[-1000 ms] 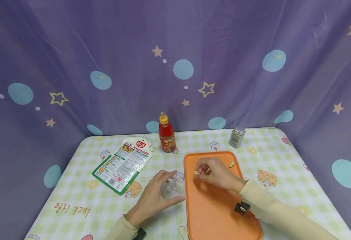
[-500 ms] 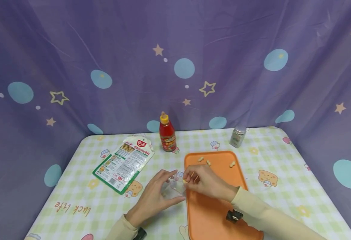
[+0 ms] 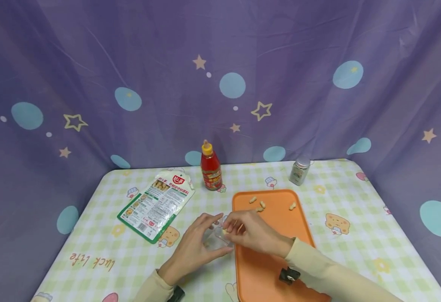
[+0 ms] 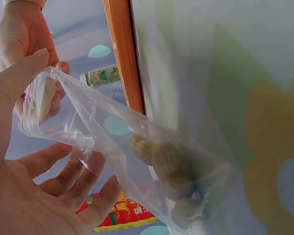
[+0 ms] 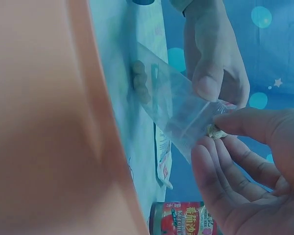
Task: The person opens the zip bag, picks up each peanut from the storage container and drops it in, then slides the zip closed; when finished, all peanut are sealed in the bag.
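Observation:
My left hand (image 3: pixel 192 247) holds a clear zip bag (image 4: pixel 95 115) by its mouth, thumb at one side and fingers at the other, spreading it. Inside the bag's lower end lie several peanuts (image 4: pixel 166 161) in their shells. Thumb and fingers of my right hand (image 3: pixel 256 233) pinch one more peanut (image 5: pixel 214 132) right at the bag's mouth. In the left wrist view that peanut shows through the clear plastic near the zip strip. Several loose peanuts (image 3: pixel 263 204) lie at the far end of the orange tray (image 3: pixel 254 272), under and beyond my right arm.
A red sauce bottle (image 3: pixel 211 172) with a yellow cap stands behind the hands. At the back right is a small glass seasoning jar (image 3: pixel 299 172). A white and green food packet (image 3: pixel 156 205) lies flat on the left of the checked tablecloth (image 3: pixel 103 239).
My right hand has come left and nearer from over the tray to the bag's mouth, carrying a peanut. The tray's loose peanuts have come into sight. My left hand stays put around the bag.

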